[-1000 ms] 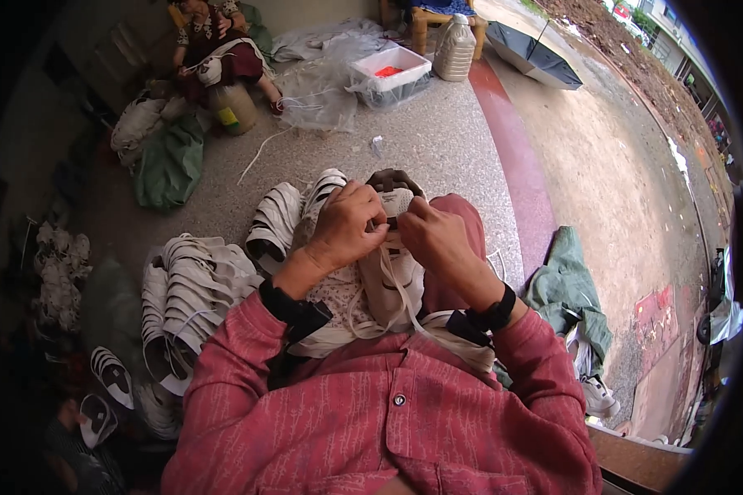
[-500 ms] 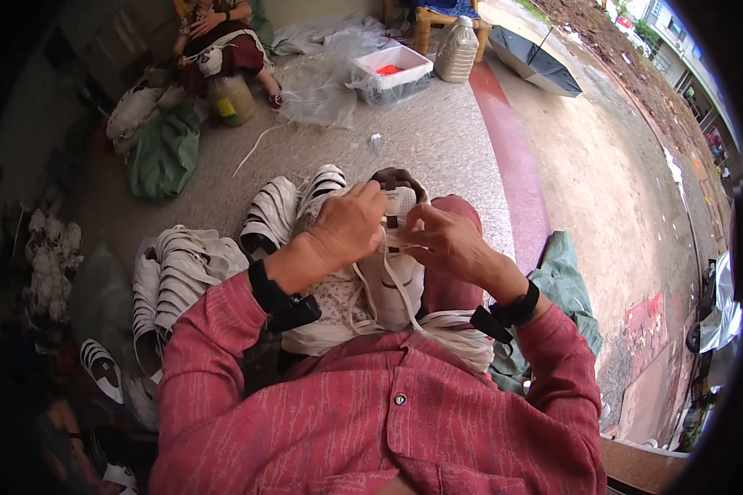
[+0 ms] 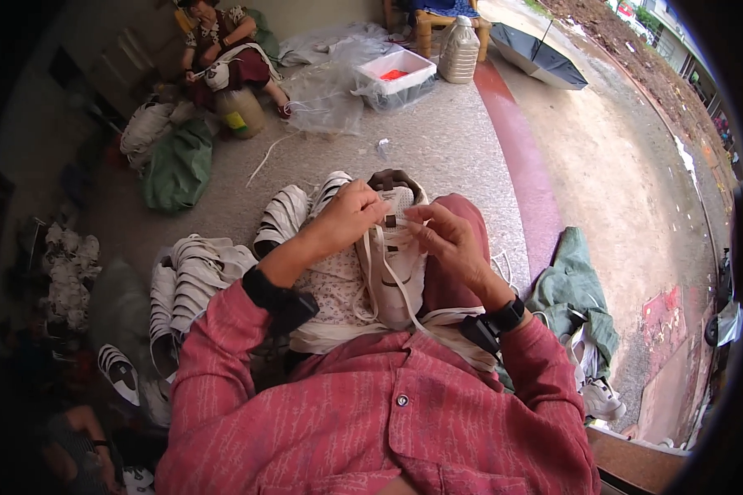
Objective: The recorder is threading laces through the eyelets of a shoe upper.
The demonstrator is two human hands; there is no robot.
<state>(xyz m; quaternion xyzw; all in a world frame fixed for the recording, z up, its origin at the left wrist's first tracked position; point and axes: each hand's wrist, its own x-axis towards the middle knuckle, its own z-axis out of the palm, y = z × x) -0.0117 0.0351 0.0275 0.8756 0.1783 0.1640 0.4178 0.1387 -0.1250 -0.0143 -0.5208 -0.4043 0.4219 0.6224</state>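
A white sneaker (image 3: 400,285) with a brown lining rests on my lap, its toe toward me and its opening facing away. Off-white shoelace (image 3: 373,276) strands hang in loose loops over its front and left side. My left hand (image 3: 351,219) is closed at the left eyelet row, its fingertips pinched on the lace. Across the tongue, my right hand (image 3: 447,238) has thumb and forefinger pinched on the lace by the right eyelets. The fingers partly hide the lace ends. Under the shoe lie a flowered cloth (image 3: 332,285) and a bundle of white laces (image 3: 462,338).
Stacked white shoes (image 3: 194,280) stand at the left, more (image 3: 285,214) beyond my left arm. Green sacks (image 3: 177,169) lie far left and right. A white foam box (image 3: 395,73), plastic jug (image 3: 459,51) and umbrella (image 3: 537,58) are farther off. Another person (image 3: 223,49) sits at the far left.
My right hand has turned and drawn its fingertips in at the eyelets; my left hand stays nearly in place. The lace loops have shifted left. The view has swung slightly.
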